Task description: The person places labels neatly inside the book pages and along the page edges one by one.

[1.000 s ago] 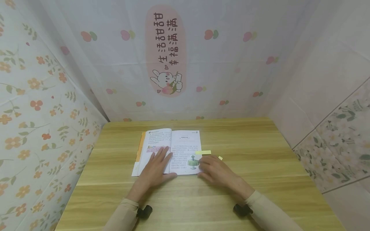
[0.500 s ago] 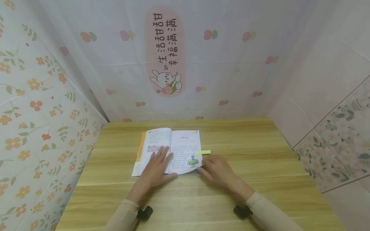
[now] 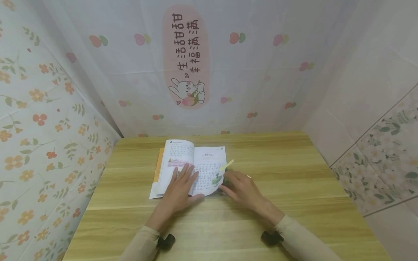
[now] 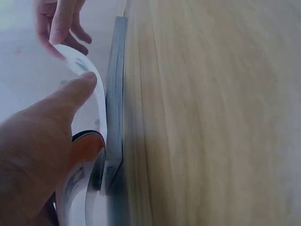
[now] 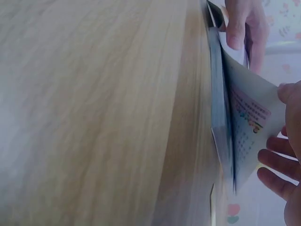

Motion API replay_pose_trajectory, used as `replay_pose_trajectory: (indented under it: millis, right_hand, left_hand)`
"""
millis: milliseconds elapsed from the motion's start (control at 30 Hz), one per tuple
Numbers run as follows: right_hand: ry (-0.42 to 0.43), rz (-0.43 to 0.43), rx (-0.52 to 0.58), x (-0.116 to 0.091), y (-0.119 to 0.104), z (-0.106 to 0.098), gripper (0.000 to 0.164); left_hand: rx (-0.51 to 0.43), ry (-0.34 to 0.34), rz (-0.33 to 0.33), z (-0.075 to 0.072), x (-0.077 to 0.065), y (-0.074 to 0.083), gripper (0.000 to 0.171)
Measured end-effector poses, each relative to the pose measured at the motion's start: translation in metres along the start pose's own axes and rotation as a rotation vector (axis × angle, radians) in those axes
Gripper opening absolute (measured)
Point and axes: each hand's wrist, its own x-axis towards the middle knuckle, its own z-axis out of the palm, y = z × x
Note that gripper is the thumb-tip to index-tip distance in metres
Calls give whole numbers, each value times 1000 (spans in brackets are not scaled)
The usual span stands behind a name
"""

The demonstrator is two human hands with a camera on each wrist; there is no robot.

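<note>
An open book (image 3: 177,148) with printed text lies on the wooden table. My left hand (image 3: 179,186) rests on its left page near the spine, fingers spread and thumb out across the lower edge. With thumb and fingers, my right hand (image 3: 243,192) pinches the outer edge of the right page (image 3: 209,159), near its lower corner. That page (image 5: 251,113) curves up from the thick stack below, and its underside shows a pink text box in the right wrist view. A yellow sticky tab (image 3: 227,165) juts from the page's outer edge, tilted upward.
An orange flap (image 3: 158,161) shows at the book's left side. A small pale yellow bit (image 3: 249,177) peeks out behind the right hand. Patterned cloth (image 3: 261,72) hangs behind the wooden table (image 3: 277,156) and on both sides.
My right hand has taken the right page's edge and lifted it, curling it leftward. The yellow tab has tilted up with it. My left hand stays on the left page.
</note>
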Motion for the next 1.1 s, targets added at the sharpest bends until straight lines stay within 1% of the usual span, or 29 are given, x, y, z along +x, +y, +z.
replay_pose_trajectory:
  millis: [200,333,400,533,667,767,833,1000,1100]
  right_hand:
    - [17,-49,-7,7,-3,2,52]
    - [3,-53,-6,10,-6,3,51]
    - [-9,-46,2,11,-8,3,49]
    - [-48,-28,35,14,-12,2,45]
    - [-102,-4,73,18,-16,2,45]
    - [-132,0,97,21,-18,4,46]
    - [-142,-13,111,22,-20,5,45]
    - [-182,-39,102,25,-22,8,47]
    - [-230,-25,89,25,-24,8,49]
  left_hand:
    - [22,48,38,0,3,4,92]
    - [0,97,69,-2,6,10,91]
    - [-17,111,80,-3,8,13,91]
    - [-50,141,99,-5,12,18,93]
    - [-57,171,112,-4,15,21,94]
    - [-69,200,118,-4,15,22,92]
    - [-78,224,127,-4,16,22,89]
    - [-72,293,154,-4,15,19,82]
    - [-54,319,161,-5,15,17,78]
